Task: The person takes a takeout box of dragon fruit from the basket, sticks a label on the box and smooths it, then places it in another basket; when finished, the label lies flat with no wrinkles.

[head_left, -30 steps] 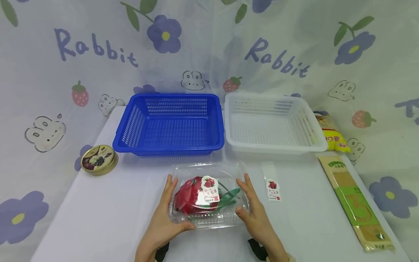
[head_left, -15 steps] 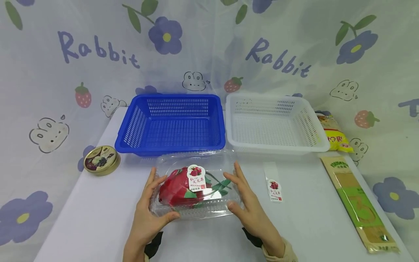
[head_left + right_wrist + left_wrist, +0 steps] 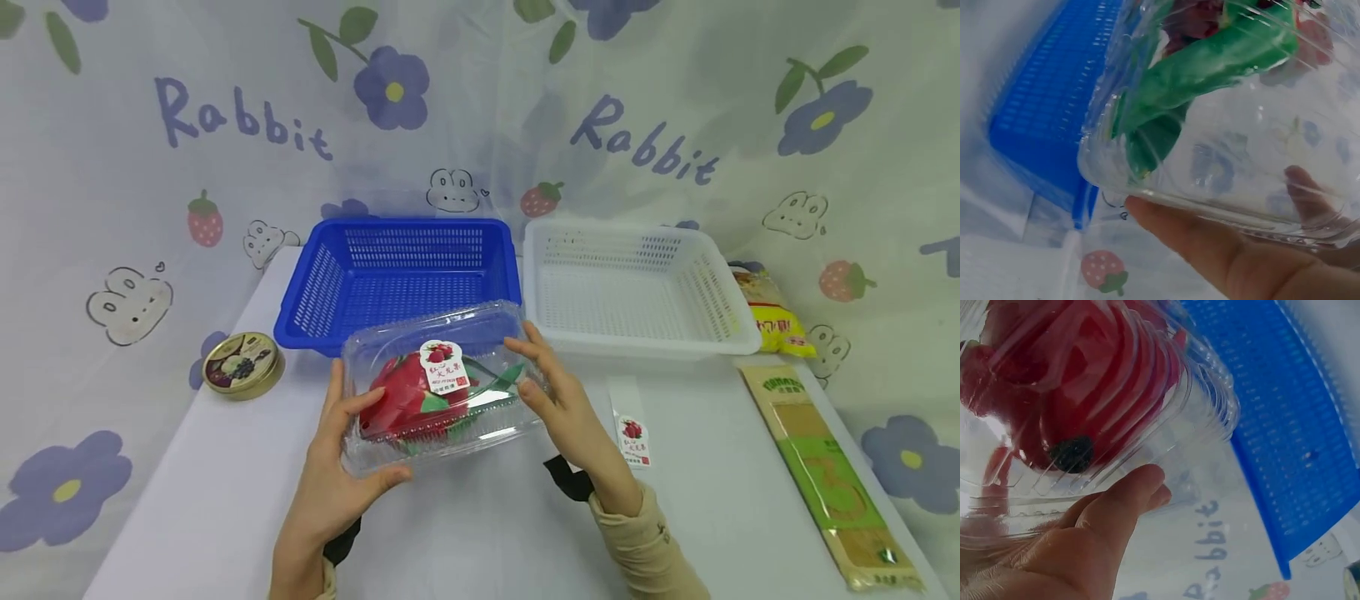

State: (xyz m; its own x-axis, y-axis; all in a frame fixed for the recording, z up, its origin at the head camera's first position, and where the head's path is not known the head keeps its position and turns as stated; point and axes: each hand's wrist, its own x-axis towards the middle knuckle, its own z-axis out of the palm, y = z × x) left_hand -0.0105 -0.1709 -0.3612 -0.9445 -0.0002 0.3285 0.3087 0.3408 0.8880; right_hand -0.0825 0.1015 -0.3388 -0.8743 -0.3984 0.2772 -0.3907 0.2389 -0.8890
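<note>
box (image 3: 480, 425) of clear plastic, red fruit (image 3: 393, 396) inside, is held tilted before the blue basket (image 3: 300, 343), covering part of its near rim in the head view. left hand (image 3: 330, 492) and right hand (image 3: 566, 412) grip opposite ends. relative to the blue basket: tin (image 3: 242, 367) at left; white basket (image 3: 660, 343), yellow packet (image 3: 776, 321), label strip (image 3: 632, 429) and long flat packet (image 3: 832, 479) to its right.

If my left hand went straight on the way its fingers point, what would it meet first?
Beyond the clear container it grips, your left hand would probably meet the blue basket first; the hand's height is unclear, so it might pass over.
</note>
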